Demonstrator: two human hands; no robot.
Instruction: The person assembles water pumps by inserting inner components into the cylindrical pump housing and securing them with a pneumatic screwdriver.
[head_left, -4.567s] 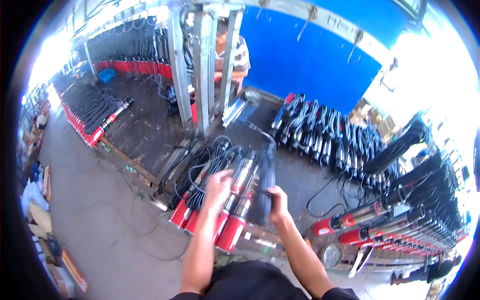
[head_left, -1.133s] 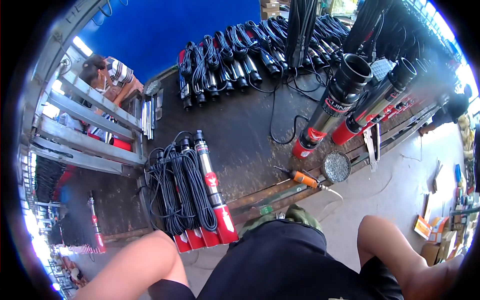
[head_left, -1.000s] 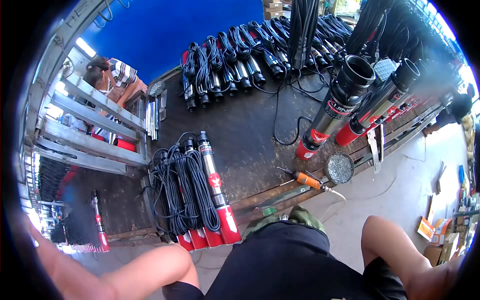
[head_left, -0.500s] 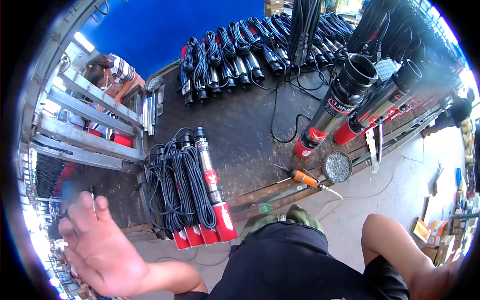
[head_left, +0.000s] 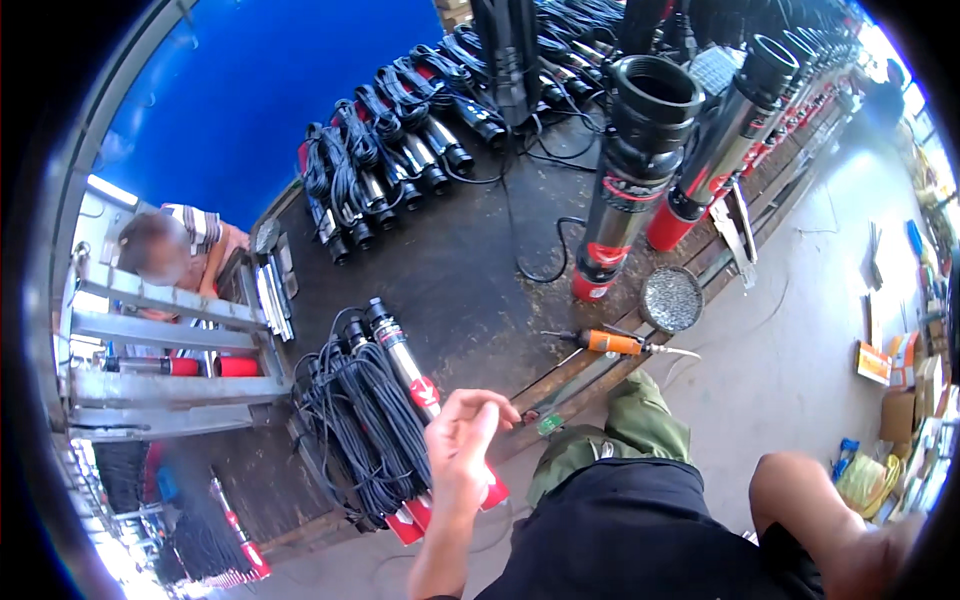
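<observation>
Gleaming cylinder [head_left: 399, 354], silver and red

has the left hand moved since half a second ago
Yes, rightward: the left hand was left of the cabled pumps; now it overlaps their right side in view.

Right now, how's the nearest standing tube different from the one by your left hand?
The standing tube is upright; the lying tube, by the left hand, isn't. The standing tube has a wide, hollow black top; the lying tube has a narrow tip. Both have silver and red parts.
</observation>
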